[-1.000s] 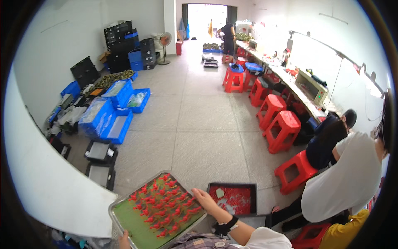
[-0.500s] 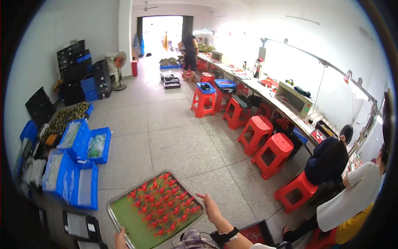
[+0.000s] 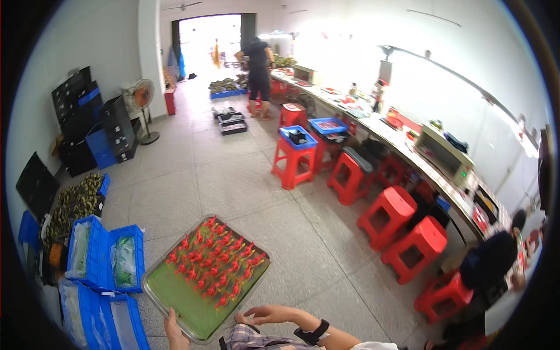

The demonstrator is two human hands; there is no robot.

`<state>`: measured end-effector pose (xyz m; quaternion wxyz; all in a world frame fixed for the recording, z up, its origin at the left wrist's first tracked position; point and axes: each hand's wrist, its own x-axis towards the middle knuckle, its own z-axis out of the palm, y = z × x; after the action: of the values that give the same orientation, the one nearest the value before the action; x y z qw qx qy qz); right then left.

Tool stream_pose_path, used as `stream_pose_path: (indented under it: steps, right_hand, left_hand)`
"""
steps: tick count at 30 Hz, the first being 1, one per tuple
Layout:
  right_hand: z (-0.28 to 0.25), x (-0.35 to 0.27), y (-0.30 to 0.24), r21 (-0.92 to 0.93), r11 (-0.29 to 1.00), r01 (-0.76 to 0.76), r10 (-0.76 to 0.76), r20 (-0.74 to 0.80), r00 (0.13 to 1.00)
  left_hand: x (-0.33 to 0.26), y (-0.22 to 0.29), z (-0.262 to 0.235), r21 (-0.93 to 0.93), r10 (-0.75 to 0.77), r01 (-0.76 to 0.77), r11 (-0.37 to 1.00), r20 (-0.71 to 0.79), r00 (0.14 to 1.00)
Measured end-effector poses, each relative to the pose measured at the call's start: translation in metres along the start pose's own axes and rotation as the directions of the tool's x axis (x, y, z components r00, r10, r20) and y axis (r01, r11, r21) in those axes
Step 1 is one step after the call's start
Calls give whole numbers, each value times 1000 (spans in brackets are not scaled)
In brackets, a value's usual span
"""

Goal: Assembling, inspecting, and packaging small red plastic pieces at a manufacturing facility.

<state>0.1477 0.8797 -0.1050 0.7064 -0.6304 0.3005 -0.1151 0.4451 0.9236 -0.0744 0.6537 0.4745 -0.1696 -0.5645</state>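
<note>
Head view: metal tray (image 3: 175,294) carried low in frame at 6 o'clock, lined green, with rows of small red pieces (image 3: 217,261) across its far half. Left hand (image 3: 174,331) grips the near rim, fingers curled on the edge. Right hand (image 3: 267,315) rests at the tray's right near corner, fingers spread loosely against the rim; black wristband (image 3: 312,334) on that wrist. Blue bins (image 3: 105,262) on the floor at 9 o'clock. Red stools (image 3: 396,219) line the long surface (image 3: 408,146) at 2 o'clock. A person (image 3: 258,64) stands at 12 o'clock.
</note>
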Motion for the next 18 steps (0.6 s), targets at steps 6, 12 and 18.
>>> stream_pose_path:
  steps: [6,12,18]
  right_hand:
    - [-133,193,-44,227,965,-132,140,-20,990]
    - [-289,314,-109,620,784,34,185,-285,940]
    - [-514,443,-125,479,852,209,139,-593,793]
  left_hand:
    - [255,0,71,-4,41,-41,999,-81,996]
    - [471,-3,211,-21,-39,38,999,-68,997]
    - [679,-4,359,-63,-110,115,991,77,991]
